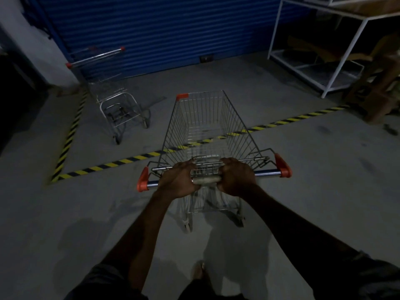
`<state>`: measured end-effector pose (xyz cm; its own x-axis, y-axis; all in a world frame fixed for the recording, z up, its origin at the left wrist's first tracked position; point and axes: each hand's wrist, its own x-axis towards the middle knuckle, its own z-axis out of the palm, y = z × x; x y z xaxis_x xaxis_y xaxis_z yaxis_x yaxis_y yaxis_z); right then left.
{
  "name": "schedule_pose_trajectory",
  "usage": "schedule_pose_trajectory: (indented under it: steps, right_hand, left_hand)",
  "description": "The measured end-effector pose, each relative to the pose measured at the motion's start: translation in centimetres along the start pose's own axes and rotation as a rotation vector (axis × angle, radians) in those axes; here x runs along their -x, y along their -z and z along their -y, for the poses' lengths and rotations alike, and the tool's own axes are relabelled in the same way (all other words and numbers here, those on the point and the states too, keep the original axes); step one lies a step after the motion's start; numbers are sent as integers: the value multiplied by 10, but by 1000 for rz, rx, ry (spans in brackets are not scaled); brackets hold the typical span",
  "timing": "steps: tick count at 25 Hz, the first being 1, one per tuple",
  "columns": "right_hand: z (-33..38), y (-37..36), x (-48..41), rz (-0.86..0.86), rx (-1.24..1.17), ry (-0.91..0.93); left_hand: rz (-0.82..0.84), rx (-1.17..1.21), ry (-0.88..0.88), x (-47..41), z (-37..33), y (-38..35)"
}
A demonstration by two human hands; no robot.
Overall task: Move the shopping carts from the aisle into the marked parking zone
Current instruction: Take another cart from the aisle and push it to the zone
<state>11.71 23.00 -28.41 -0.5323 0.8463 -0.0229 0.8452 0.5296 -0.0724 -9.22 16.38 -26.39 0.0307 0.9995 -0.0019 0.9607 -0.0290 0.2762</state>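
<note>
A wire shopping cart [207, 128] with orange corner caps stands in front of me, its basket crossing the yellow-and-black floor stripe [121, 162]. My left hand [178, 180] grips the metal handle bar [267, 173] left of centre. My right hand [236, 178] grips the same bar right of centre. A second shopping cart [114, 100] stands inside the striped zone at the far left, close to the blue shutter. The basket of the cart I hold is empty.
A blue roller shutter [173, 33] closes the far side. A white metal rack [320, 61] with cardboard stands at the right, and a brown box [376, 98] sits by the stripe's right end. A second stripe [71, 131] runs along the left wall.
</note>
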Motion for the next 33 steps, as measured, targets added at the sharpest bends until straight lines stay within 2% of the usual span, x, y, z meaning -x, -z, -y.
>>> schedule_pose_trajectory:
  steps: [8,12,18,22,33]
  right_hand:
    - [24,13,-151,107,-32,-126]
    - [30,12,-224,148,-18,-124]
    - [22,8,-340,119,-21,-90]
    - [6,3,-422,66,18,-72]
    - [-35,45,-618,149,-91,-40]
  left_hand:
    - [45,-64,-25,-130,106,15]
    - [-16,-54,-70,-183,143,37]
    - [53,-11,29,-280,201,50]
    - [29,33,52,-350,226,67]
    - [23,41,95,-529,286,93]
